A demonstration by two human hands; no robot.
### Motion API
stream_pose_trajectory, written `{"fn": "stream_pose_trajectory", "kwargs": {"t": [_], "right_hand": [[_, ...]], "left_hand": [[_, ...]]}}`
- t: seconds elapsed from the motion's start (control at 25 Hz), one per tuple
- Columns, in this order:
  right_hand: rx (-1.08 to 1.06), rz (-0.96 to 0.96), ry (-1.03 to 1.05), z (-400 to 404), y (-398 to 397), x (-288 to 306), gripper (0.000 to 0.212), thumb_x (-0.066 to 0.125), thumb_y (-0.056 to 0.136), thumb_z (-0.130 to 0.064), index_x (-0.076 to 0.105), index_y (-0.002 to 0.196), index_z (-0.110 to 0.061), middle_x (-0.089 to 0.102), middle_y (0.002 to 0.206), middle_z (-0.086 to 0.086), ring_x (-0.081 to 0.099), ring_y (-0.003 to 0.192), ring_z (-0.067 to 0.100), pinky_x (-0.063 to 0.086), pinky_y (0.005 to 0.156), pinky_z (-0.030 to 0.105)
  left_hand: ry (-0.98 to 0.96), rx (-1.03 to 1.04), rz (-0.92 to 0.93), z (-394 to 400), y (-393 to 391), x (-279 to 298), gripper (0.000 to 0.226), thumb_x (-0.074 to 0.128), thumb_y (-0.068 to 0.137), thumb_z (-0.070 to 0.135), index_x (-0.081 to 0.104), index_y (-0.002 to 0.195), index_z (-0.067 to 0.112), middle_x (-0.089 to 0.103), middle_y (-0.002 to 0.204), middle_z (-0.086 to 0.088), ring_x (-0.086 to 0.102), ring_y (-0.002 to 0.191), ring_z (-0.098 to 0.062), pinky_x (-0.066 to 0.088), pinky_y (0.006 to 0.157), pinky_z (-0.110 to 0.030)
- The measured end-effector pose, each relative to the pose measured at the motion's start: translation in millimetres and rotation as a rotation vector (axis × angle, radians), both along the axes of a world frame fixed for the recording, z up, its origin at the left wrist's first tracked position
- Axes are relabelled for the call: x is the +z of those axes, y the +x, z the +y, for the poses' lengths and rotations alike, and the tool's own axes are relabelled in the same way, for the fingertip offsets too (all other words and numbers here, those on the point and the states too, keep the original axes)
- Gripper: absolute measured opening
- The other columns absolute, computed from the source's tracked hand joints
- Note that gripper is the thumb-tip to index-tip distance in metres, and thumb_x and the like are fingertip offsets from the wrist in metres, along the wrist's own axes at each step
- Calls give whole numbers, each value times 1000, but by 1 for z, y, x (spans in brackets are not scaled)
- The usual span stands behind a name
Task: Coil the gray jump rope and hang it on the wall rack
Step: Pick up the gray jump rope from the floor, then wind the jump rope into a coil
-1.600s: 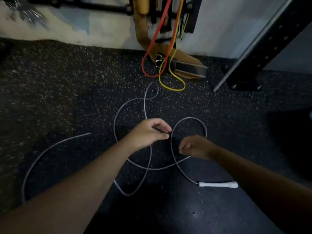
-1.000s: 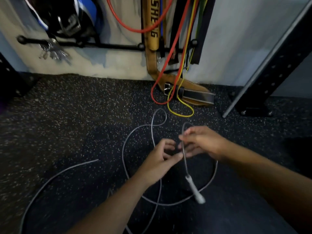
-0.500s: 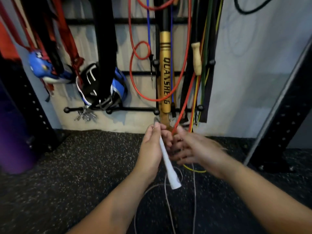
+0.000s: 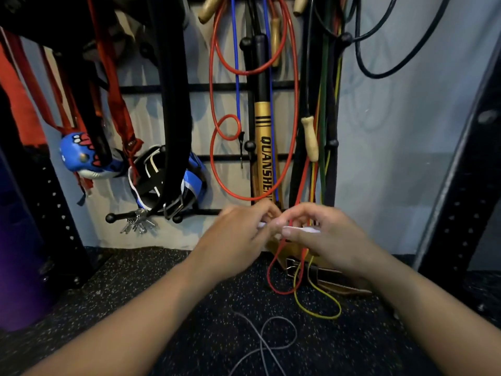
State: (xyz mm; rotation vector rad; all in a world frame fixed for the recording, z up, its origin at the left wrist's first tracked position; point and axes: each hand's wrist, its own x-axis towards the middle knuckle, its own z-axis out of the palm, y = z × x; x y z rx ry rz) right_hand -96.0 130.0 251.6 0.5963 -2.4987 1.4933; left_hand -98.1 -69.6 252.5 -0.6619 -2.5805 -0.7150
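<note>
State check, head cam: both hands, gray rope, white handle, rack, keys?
left hand: fingers curled on the white handle
right hand: pinches the white handle
white handle: held level between both hands
gray jump rope: loose on floor, uncoiled
wall rack: crowded with gear
keys: hanging from a peg

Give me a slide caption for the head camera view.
Both hands, left and right, hold the jump rope's white handle before the wall rack.
</note>
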Motion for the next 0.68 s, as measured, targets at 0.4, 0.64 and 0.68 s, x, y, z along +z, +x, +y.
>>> {"fn": "stream_pose_trajectory", "kwargs": {"t": [0.4,0.64,0.68], "right_hand": [[192,-285,-357,-13,4,-31,38,77,81,-48,66,118,-50,71,128,-9,68,117,11,50,106,40],[154,-235,-345,-16,4,-30,29,49,102,-41,67,95,-20,57,67,-5,55,56,15,56,69,40],[103,-201,-360,-8,1,-25,29,48,104,-39,66,95,-18,50,64,-7,45,52,12,47,55,32]], "left_hand": [[425,-370,-300,22,-14,54,21,49,106,19,52,126,15,69,100,-2,68,78,-13,61,80,-36],[885,-264,-219,-13,-28,64,60,74,89,6,51,138,30,70,98,-13,74,93,-24,62,84,-35],[813,-230,-197,-22,-29,64,51,78,86,9,59,131,24,70,92,-9,72,86,-19,61,78,-26]]}}
